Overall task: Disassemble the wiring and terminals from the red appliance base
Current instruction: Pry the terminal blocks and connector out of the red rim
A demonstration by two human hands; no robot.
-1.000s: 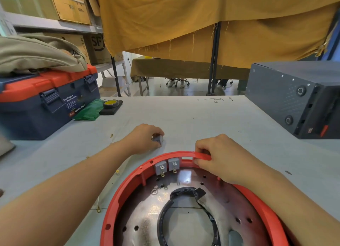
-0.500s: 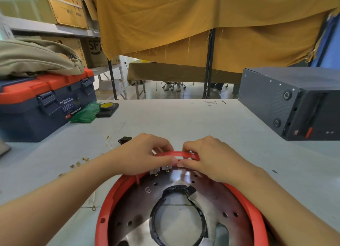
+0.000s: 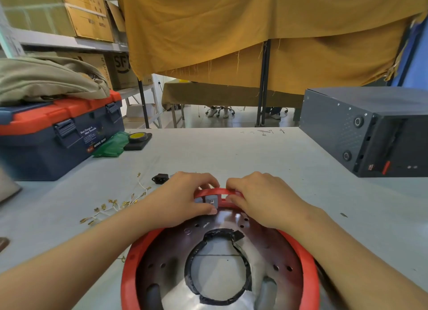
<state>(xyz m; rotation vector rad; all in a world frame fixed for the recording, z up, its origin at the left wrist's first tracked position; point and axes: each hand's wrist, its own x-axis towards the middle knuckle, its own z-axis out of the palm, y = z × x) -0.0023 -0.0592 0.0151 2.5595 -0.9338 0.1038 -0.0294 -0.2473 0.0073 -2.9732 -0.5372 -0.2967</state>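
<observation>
Lying flat on the counter (image 3: 231, 156), rim up, nearest the viewer: the red appliance base (image 3: 310, 270), with its far rim sitting between both hands. Looking like stiff moulded plastic with a shiny metal plate inside, probably light enough to slide when pulled, so needing a hand bracing the rim. Sitting clipped just inside that far rim: two small grey terminal blocks (image 3: 212, 199), likely snap-fitted and brittle at the tabs, best taken by the block body rather than by the thin metal blades.

Curling over the far rim of the base, the left hand (image 3: 183, 200), thumb pressing at the foot of the grey blocks, seemingly pinching them. Gripping the rim just right of the blocks, the right hand (image 3: 261, 198), fingers clenched around the red edge, steadying.

Lying left of the base on the counter: a loose white wire bundle (image 3: 115, 205) with brass crimp ends, already free. Resting beyond the base's far rim, beside the left hand: a small black socket (image 3: 160, 178).
</observation>
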